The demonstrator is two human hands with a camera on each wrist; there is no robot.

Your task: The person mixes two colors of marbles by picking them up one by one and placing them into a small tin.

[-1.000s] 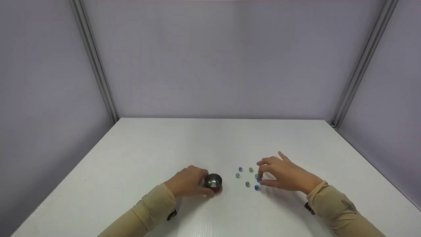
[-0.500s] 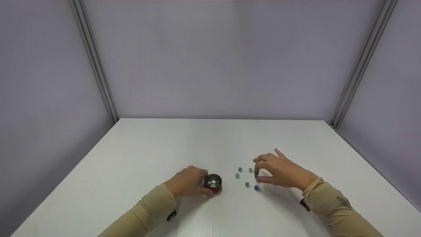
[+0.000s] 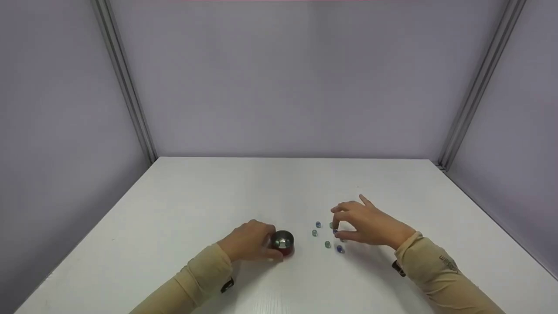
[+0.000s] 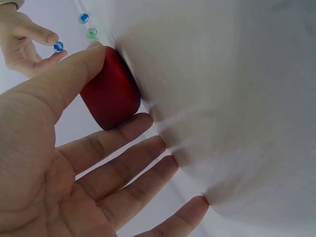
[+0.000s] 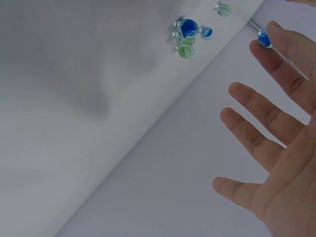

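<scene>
While a blue marble (image 3: 335, 231) is pinched between the thumb and forefinger of the right hand (image 3: 366, 224), just above the desk (image 3: 218, 192), the other fingers of that hand are spread and relaxed. The pinch is seen clearly in the left wrist view (image 4: 58, 47) and in the right wrist view (image 5: 264, 38). The held marble is kept toward the near edge of the desk, slightly right of its middle, over a small scatter of loose marbles (image 3: 327, 244), blue and green, which lie on the surface apart from one another. A small red cup (image 3: 283, 241) with a shiny metal inside is gripped by the left hand (image 3: 248, 245), whose thumb and fingers are curled round its side. The cup stands upright near the near edge, just left of the marbles.
</scene>
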